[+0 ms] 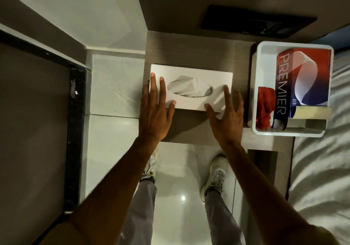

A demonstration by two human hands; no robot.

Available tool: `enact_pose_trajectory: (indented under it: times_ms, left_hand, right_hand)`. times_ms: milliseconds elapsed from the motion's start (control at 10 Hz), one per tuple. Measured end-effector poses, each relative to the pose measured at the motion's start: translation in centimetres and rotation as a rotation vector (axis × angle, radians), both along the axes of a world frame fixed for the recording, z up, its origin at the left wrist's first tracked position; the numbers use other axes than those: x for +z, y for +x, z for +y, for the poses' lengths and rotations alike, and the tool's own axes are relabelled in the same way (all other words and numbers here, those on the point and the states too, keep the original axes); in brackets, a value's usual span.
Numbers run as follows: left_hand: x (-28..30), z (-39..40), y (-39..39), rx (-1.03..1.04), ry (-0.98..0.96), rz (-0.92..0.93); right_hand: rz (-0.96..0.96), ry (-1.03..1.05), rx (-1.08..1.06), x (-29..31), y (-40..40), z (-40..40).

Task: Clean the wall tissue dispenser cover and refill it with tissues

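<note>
- Resting my left hand (155, 110) and right hand (225, 115), fingers spread flat, on the white dispenser cover (191, 87) near the shelf's (189, 47) left edge.
- White tray (255, 93) alongside holds a Premier tissue box (303, 78) and red cloth (265, 108).

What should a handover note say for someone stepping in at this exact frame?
Left hand: open, flat on the white dispenser cover at its left end. Right hand: open, fingertips at its right end.
Cover lies on the wooden shelf, a tissue showing through the slot.
White tray alongside holds a PREMIER tissue box and red cloth.
Left: presumably mounting the cover on the wall.
</note>
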State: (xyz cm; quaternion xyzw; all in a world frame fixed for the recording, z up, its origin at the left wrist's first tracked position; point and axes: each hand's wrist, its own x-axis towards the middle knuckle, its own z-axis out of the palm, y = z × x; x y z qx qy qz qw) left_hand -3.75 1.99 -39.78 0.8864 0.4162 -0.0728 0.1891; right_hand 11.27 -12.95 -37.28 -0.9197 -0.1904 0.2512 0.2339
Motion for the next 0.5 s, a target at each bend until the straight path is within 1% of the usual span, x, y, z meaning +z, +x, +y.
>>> enact_pose_trajectory:
  times_ms: [100,200,300,400,500]
  left_hand:
    - [0.3,0.0,0.0,-0.035,0.017,0.024]
    - [0.5,0.2,0.1,-0.056,0.018,0.048]
    - [1.0,0.1,0.1,-0.069,0.005,0.076]
    - [1.6,0.2,0.3,-0.060,-0.045,0.037]
    - [3.0,-0.3,-0.9,0.045,-0.061,-0.009]
  right_hand:
    - [0.093,0.079,-0.014,-0.5,-0.1,-0.5]
    - [0.105,0.108,-0.026,-1.0,0.1,-0.3]
    - [0.116,0.088,-0.042,-0.8,0.1,-0.2]
    - [0.114,0.085,-0.019,-0.6,0.1,-0.1]
    - [0.097,0.123,-0.036,1.1,-0.3,-0.5]
